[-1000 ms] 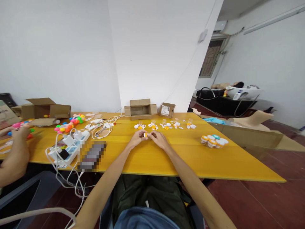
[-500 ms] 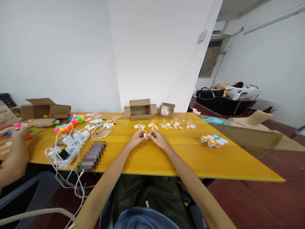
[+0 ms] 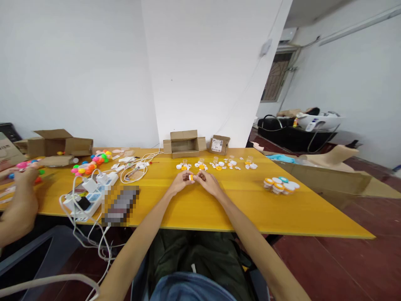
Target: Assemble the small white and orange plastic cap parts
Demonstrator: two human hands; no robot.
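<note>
A small orange-and-white round container [image 3: 191,177] is held up above the wooden table [image 3: 244,200]. My left hand [image 3: 182,182] is closed around it from the left. At its right side, my right hand [image 3: 205,180] pinches with thumb and fingers against it; the fingers partly hide the piece. Just beyond my hands lies a row of loose parts: white and orange lids [image 3: 218,168], small white pieces [image 3: 237,168] and clear cups [image 3: 249,159]. To the right, several lidded containers [image 3: 278,187] with orange, white and teal tops stand in a cluster.
An open cardboard box [image 3: 184,145] and a smaller box [image 3: 219,144] stand against the wall. On the left are a power strip [image 3: 94,196] with white cables, a blurred-out phone [image 3: 120,205] and colourful balls [image 3: 94,163]. Another person's hand [image 3: 26,177] works at far left.
</note>
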